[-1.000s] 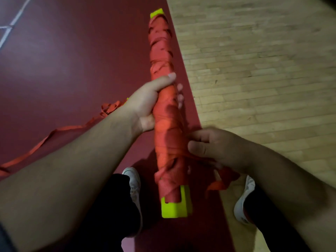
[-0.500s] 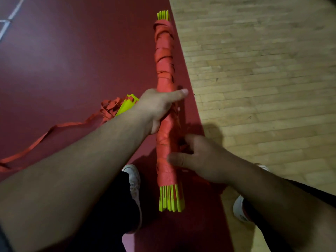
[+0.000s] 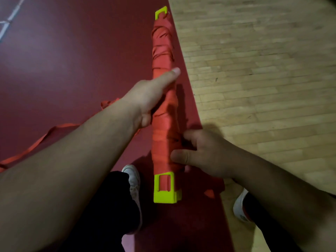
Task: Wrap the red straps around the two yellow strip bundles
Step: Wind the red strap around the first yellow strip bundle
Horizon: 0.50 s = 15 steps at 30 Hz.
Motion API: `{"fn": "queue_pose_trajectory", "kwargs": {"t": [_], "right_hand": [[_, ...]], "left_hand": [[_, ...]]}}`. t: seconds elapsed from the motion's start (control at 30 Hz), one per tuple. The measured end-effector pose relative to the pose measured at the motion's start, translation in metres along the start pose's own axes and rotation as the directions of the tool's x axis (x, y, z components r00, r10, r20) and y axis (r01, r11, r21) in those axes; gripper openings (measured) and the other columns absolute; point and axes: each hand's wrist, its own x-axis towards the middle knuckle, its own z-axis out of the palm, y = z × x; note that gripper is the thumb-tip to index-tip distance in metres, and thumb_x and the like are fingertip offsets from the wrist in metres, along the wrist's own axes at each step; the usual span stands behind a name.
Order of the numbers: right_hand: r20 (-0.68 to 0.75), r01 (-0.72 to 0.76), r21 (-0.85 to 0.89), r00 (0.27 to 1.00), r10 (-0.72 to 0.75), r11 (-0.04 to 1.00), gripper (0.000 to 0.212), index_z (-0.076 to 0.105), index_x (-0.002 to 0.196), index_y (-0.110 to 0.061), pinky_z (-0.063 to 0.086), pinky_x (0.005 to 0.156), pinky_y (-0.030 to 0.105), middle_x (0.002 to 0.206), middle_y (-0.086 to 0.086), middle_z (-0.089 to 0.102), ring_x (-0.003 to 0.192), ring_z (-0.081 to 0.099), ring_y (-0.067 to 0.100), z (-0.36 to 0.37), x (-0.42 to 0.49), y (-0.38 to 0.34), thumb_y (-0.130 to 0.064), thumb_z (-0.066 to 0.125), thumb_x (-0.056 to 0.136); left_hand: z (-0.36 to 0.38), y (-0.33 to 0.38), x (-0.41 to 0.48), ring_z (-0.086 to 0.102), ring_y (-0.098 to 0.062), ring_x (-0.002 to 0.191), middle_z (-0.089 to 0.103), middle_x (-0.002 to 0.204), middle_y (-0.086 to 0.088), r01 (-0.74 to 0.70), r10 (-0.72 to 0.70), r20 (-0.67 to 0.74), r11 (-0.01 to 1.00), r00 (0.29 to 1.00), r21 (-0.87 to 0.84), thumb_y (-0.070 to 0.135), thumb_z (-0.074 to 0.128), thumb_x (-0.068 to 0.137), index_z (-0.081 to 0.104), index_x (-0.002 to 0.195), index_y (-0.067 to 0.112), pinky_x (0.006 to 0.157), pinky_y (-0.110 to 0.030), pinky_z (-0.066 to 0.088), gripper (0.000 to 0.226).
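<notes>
A long yellow strip bundle [image 3: 164,191] is held lengthwise in front of me, almost wholly covered by red strap windings [image 3: 162,57]; only its yellow ends show. My left hand [image 3: 151,95] grips the bundle near its middle, thumb stretched over the top. My right hand [image 3: 205,153] holds the lower part from the right, thumb on the wrapped strap, fingers curled behind. A loose red strap end [image 3: 211,192] hangs below my right hand. The second bundle is hidden behind my left arm.
A loose red strap [image 3: 43,137] trails across the dark red floor [image 3: 63,60] at the left. Wooden floor [image 3: 263,70] lies to the right. My white shoes [image 3: 132,177] and dark trouser legs are below the bundle.
The bundle has been rolled about its length, so its broad yellow face shows again instead of the strip edges. My right hand has moved slightly up and right along the wrap.
</notes>
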Motion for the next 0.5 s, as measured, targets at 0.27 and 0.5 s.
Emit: {"fn": "queue_pose_trajectory", "kwargs": {"t": [0.27,0.5], "right_hand": [[0.066,-0.072,0.262,0.996,0.057,0.962,0.087,0.066,0.108,-0.026,0.041,0.046,0.022,0.079,0.007,0.065,0.06,0.056,0.018,-0.01,-0.007,0.007,-0.086,0.072,0.046],[0.083,0.016,0.494,0.994,-0.066,0.869,0.053,0.074,0.106,-0.021,0.058,0.087,0.049,0.104,0.019,0.073,0.098,0.07,0.036,-0.008,-0.007,0.005,-0.057,0.08,0.068]], "left_hand": [[0.0,0.002,-0.001,0.056,-0.012,0.055,0.057,0.073,-0.005,0.179,0.038,0.368,0.824,0.929,-0.537,0.023,0.057,0.082,0.056,0.079,0.008,0.054,-0.023,0.051,0.015],[-0.004,0.0,0.004,0.059,-0.021,0.063,0.058,0.074,-0.008,0.111,0.044,0.325,0.889,0.945,-0.445,0.054,0.056,0.091,0.059,0.099,0.015,0.059,-0.032,0.055,0.04]]}}
